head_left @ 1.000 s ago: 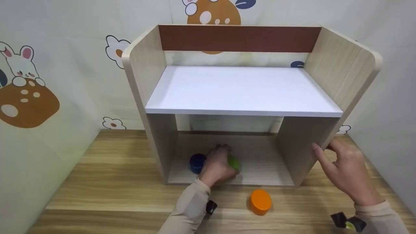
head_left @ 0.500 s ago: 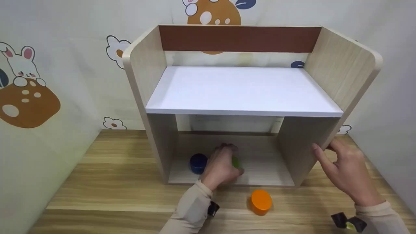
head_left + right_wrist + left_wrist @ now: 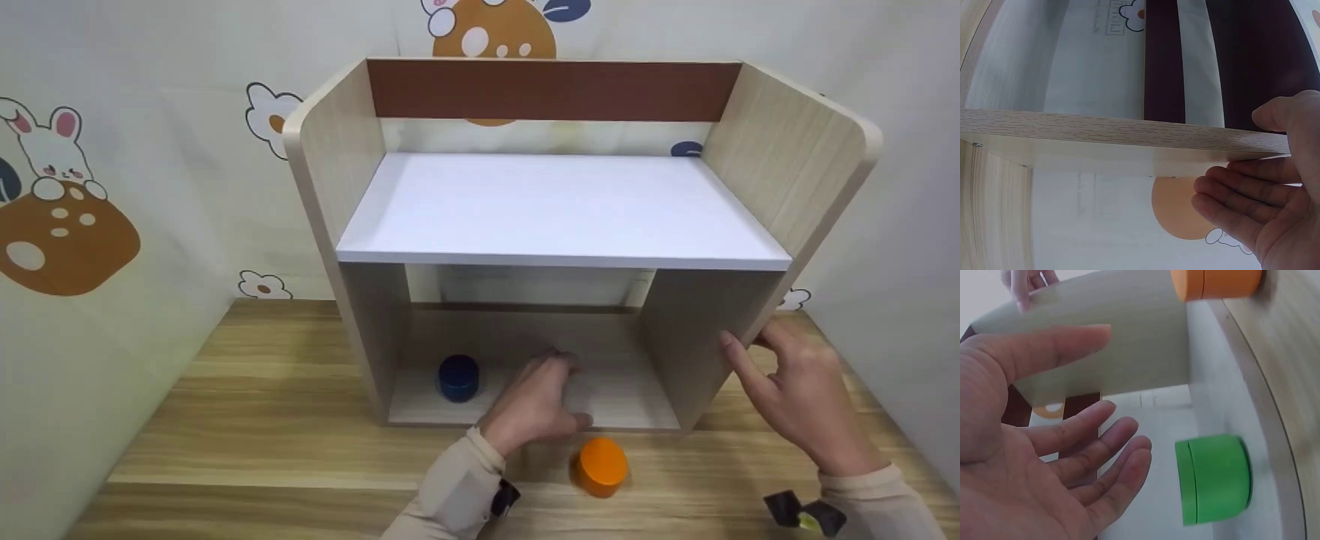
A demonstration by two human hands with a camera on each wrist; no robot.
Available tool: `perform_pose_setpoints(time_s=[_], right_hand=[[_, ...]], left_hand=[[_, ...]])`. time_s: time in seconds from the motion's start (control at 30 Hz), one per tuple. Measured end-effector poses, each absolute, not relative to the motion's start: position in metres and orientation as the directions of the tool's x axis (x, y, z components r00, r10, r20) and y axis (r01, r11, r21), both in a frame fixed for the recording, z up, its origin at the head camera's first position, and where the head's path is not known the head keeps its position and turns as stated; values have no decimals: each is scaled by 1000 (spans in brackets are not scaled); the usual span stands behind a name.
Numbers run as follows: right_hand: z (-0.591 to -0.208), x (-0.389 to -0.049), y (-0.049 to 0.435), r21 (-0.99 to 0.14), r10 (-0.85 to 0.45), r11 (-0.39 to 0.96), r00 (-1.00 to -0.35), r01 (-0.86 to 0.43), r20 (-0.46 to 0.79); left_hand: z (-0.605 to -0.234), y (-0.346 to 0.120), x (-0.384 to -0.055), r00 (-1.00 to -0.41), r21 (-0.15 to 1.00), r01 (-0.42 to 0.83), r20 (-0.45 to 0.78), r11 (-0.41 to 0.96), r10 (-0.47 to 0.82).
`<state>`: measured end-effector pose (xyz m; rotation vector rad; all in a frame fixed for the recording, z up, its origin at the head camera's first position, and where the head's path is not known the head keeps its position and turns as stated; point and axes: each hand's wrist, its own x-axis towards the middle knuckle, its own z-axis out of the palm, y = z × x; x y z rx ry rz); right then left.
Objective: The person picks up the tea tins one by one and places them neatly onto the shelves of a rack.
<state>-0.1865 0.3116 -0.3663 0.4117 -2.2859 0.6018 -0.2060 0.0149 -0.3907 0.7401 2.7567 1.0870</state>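
Observation:
Over the bottom board of a small wooden bookshelf [image 3: 562,206], my left hand [image 3: 536,401] is spread with nothing in it. Beside its fingers in the left wrist view stands a green round lidded container [image 3: 1219,478], apart from the hand; the hand hides it in the head view. A dark blue round container [image 3: 458,379] sits on the same board, to the left. On the table in front of the shelf is an orange round container [image 3: 602,466]. My right hand [image 3: 806,394] grips the shelf's right side panel [image 3: 1100,128], thumb on the inner face, fingers outside.
The white upper shelf board [image 3: 559,206] overhangs the lower compartment. Side panels bound it left [image 3: 375,337] and right [image 3: 701,330]. A wood-grain table [image 3: 262,442] spreads around the bookshelf, with patterned walls [image 3: 180,210] behind and at the sides.
My left hand has come away from the green container and moved right and toward the front edge of the shelf. The right hand stays on the panel.

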Motion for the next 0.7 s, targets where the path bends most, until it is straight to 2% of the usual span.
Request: perform_pose_setpoints(time_s=[0.27,0.47,0.7], right_hand=[[-367,-187,312,-291,-117,840,-678,-457,725],[-367,-188,311,-279,-118,843,-666,-459,737],[-367,-188,311,-277,-123,842,-665,-464,737]], left_hand=[[-393,22,-201,-834,682,395,-15,615,552],[-398,27,-199,-799,675,427,-31,602,601],[-403,33,-197,-748,610,515,-24,603,663]])
